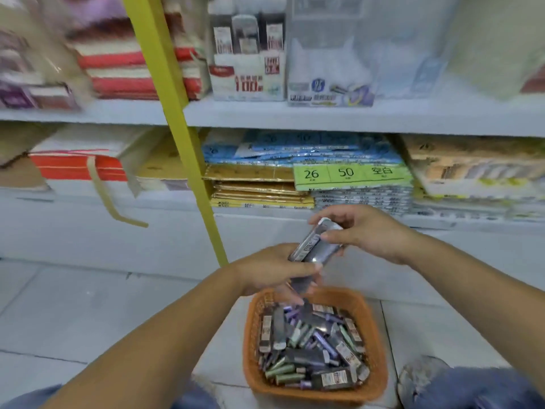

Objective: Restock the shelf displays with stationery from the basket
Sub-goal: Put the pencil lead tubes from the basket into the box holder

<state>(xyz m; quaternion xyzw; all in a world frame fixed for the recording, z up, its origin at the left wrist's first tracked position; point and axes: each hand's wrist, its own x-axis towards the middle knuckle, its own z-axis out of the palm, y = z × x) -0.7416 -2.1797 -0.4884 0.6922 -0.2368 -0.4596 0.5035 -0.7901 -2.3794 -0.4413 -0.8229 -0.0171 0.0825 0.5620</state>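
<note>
Shop aisle, pale tiled floor [88,305], white shelving ahead. Both hands met on one clutch of small flat grey cases [315,246], held tilted with the upper end away from the body. Left hand [274,270] gripped the lower end, thumb laid across the top face, fingers curled beneath; another dark case seemed to sit under those fingers, too blurred to be sure. Right hand [368,231] pinched the upper end, thumb on the near face, fingers over the far edge.

Directly below the grip, on the floor: orange mesh basket [250,335], heaped with loose cases and tubes [309,343] in grey, purple and green. Right of the basket, a knee [472,388] in blue fabric.

Beyond the grip, on the lowest shelf: gold packets [253,187] stacked flat, blue packets [295,149] on top. Beside these, a green label [348,172] read 26 and 50. Left of the grip, a yellow upright post [177,113] slanted upward. Farthest off, on the upper shelf, a white display box [247,75] held dark cases standing upright.
</note>
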